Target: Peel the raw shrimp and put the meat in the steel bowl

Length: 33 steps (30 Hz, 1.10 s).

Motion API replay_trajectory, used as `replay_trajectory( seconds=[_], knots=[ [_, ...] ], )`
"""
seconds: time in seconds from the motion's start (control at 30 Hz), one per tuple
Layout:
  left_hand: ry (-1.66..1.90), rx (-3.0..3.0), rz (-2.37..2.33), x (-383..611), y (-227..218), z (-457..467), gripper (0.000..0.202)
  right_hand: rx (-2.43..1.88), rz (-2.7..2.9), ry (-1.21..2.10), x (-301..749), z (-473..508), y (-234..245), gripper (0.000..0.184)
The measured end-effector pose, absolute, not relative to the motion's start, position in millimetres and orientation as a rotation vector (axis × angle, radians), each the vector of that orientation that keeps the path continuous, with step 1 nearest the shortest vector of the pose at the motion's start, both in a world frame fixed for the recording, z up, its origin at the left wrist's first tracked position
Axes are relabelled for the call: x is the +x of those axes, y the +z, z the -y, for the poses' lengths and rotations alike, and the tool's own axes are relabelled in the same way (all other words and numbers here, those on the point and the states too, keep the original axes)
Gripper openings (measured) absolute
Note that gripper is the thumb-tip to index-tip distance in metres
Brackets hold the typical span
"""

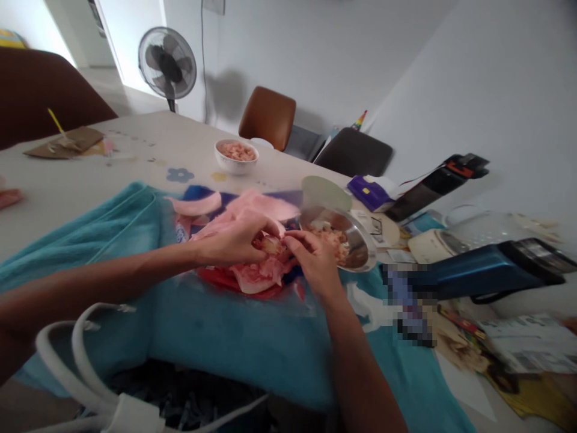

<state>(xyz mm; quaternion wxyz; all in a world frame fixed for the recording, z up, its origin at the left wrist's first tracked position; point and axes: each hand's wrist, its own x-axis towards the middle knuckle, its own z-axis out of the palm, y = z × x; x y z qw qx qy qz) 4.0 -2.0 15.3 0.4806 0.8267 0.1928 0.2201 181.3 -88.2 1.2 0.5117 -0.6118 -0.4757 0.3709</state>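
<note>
My left hand is closed around a pomelo segment, yellowish with reddish flesh. From the right, my right hand pinches the edge of that same segment, its fingertips close to my left thumb and fingers. Under both hands lies a heap of pink pomelo peel and torn membrane, spread over a red and blue plastic bag. Just beyond my right hand, a metal bowl holds pale and pinkish pieces. Farther back stands a white bowl filled with pink pulp.
A teal cloth covers the near table edge. To the right are a blue bottle, a black bottle, a purple packet and papers. White cables hang at lower left. A fan and chairs stand behind.
</note>
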Motion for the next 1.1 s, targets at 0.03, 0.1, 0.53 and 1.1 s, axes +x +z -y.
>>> replay_trajectory(
  seconds=[0.03, 0.1, 0.53, 1.1],
  knots=[
    [0.530, 2.048, -0.477, 3.9, 15.7, 2.2, 0.032, -1.440, 1.091, 0.976, 178.9, 87.8, -1.3, 0.025],
    [0.525, 2.084, -0.492, 3.4, 15.1, 1.6, 0.030, -1.355, 0.964, 1.134, 174.3, 87.0, -4.8, 0.029],
    [0.537, 1.351, -0.378, 7.6, 3.6, -7.8, 0.018, -1.011, 0.668, 1.381, 167.7, 85.9, -7.2, 0.037],
    [0.517, 1.430, -0.364, 5.9, 7.9, -1.5, 0.011, -1.259, 1.060, 0.932, 182.0, 90.6, -2.7, 0.028]
  ],
)
